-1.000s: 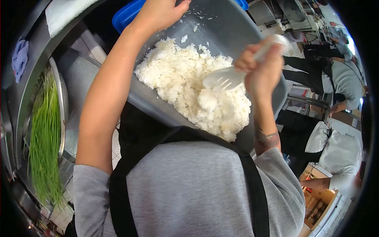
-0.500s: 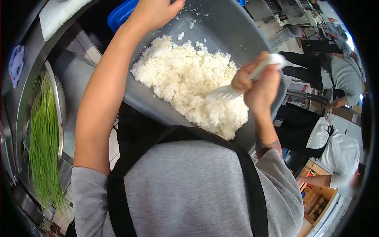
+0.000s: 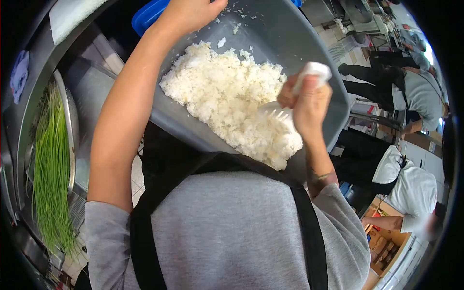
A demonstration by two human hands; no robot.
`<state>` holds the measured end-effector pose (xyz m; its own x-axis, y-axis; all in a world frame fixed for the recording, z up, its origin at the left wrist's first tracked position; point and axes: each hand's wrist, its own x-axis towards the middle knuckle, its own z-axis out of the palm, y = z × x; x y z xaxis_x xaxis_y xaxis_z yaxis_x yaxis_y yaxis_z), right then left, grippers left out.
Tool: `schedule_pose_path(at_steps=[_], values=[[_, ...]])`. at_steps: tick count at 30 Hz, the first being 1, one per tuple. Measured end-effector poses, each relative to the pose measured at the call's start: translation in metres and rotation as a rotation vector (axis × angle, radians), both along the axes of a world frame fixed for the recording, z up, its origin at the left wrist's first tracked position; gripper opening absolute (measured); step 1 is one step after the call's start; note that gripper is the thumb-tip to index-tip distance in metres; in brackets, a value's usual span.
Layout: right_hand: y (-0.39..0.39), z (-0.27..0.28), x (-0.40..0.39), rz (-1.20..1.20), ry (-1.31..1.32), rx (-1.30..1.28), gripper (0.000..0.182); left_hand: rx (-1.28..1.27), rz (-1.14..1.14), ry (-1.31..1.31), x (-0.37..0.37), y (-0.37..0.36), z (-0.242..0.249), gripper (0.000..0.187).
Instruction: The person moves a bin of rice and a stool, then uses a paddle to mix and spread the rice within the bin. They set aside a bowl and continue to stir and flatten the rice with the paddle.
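Observation:
My right hand [image 3: 309,107] is closed round the handle of a white slotted rice paddle [image 3: 276,112], whose end is in the cooked white rice [image 3: 227,96]. The rice lies in a loose heap along the near side of a large grey tub [image 3: 270,29]. At the top edge of the view, my left hand [image 3: 195,13] is over the tub's far left part. A thumb shows there, but the other fingers are cut off, so I cannot see what they hold or touch.
Left of me, long green chives [image 3: 50,179] lie in a metal colander [image 3: 71,121]. A blue container [image 3: 145,17] is behind the tub. A white cloth [image 3: 72,17] and a blue-violet cloth [image 3: 19,77] lie at upper left. Co-workers [image 3: 411,188] stand on the right.
My right hand has tilted and shifted slightly left with the rice paddle, whose end now sits partly in the rice. My left hand has hardly moved.

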<state>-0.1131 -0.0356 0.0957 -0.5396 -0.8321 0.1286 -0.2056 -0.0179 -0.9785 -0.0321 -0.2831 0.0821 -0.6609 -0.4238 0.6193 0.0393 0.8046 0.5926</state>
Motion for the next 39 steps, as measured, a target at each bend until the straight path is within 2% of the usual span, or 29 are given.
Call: schedule_pose_path(at_steps=[2,4,6,8,10,14,16,18,21,22,25,27,29,31,34,36,37,39], values=[[0.002,0.017,-0.008,-0.065,-0.144,-0.205,0.046,-0.014,0.018,-0.029,0.0,-0.001,0.001,0.007],[-0.003,0.02,-0.013,0.066,-0.183,-0.522,0.054,-0.023,0.021,-0.03,0.0,-0.001,0.001,0.007],[-0.013,0.008,-0.01,0.105,-0.138,-0.581,0.055,-0.035,0.023,-0.032,-0.001,-0.001,0.0,0.008],[-0.023,-0.043,-0.004,-0.2,0.264,-0.321,0.05,-0.053,0.014,-0.005,-0.001,-0.002,-0.001,0.008],[-0.026,-0.081,0.01,-0.118,-0.107,-0.318,0.048,-0.024,0.009,-0.011,0.001,0.002,0.0,0.007],[-0.019,-0.057,0.0,-0.13,-0.175,-0.23,0.042,-0.022,0.022,0.004,0.001,0.0,0.001,0.006],[-0.021,-0.026,-0.004,-0.016,-0.076,0.048,0.038,-0.013,0.019,-0.007,0.001,0.001,0.003,0.006],[-0.025,-0.003,-0.008,-0.094,-0.067,-0.033,0.037,0.005,0.017,-0.018,0.0,0.0,0.004,0.006],[-0.034,-0.005,-0.022,-0.041,-0.164,-0.521,0.05,-0.006,0.005,-0.009,0.0,-0.001,0.002,0.006],[-0.038,-0.011,-0.019,-0.041,-0.167,-0.519,0.05,0.005,0.008,-0.02,0.0,0.0,0.003,0.006],[-0.046,-0.054,-0.005,-0.022,0.151,-0.303,0.049,0.005,0.008,-0.015,0.0,-0.002,0.002,0.006],[-0.043,-0.072,-0.004,0.079,0.111,-0.243,0.037,-0.005,0.006,0.009,-0.001,-0.002,0.002,0.006],[-0.046,-0.062,0.0,0.137,0.055,-0.188,0.033,-0.011,0.01,0.008,0.002,0.001,0.003,0.007],[-0.054,-0.041,-0.003,0.062,0.007,0.06,0.028,-0.001,0.008,0.0,0.002,0.001,0.002,0.007],[-0.05,-0.002,-0.017,-0.026,0.07,-0.081,0.034,0.001,0.011,-0.009,0.0,-0.003,0.001,0.007],[-0.045,0.011,-0.021,0.043,-0.128,-0.377,0.041,-0.004,0.007,-0.011,-0.001,-0.003,0.0,0.007],[-0.044,0.014,-0.019,0.078,-0.207,-0.485,0.046,0.005,0.015,-0.021,-0.001,-0.003,0.001,0.007],[-0.045,-0.005,-0.013,0.097,-0.155,-0.491,0.046,0.012,0.018,-0.033,-0.002,-0.003,0.001,0.007]])
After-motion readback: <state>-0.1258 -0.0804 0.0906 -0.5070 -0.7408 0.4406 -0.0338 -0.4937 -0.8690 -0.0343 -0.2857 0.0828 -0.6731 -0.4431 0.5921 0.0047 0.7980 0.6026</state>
